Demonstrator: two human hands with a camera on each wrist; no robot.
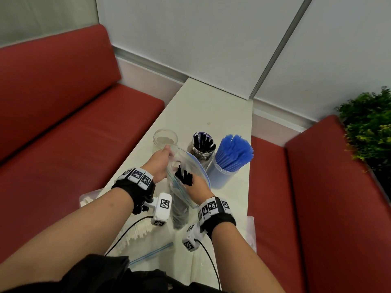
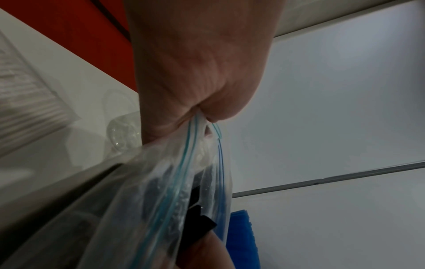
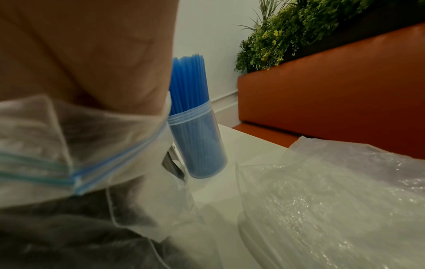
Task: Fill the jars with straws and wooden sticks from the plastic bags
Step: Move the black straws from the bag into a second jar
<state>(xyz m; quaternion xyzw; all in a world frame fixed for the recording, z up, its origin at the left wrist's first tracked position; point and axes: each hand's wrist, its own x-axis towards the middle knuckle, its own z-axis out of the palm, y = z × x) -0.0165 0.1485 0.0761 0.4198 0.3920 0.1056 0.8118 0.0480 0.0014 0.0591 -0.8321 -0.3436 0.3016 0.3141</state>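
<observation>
Pinching the zip-top rim of the plastic bag (image 1: 186,166), the left hand (image 1: 159,163) holds it open above the table (image 1: 211,111). Right hand (image 1: 197,188) is down in the bag mouth, fingers wrapped around a bunch of black straws (image 1: 184,176). Just behind the bag: an empty jar (image 1: 165,139), a black-straw jar (image 1: 204,148), a blue-straw jar (image 1: 226,163).
</observation>
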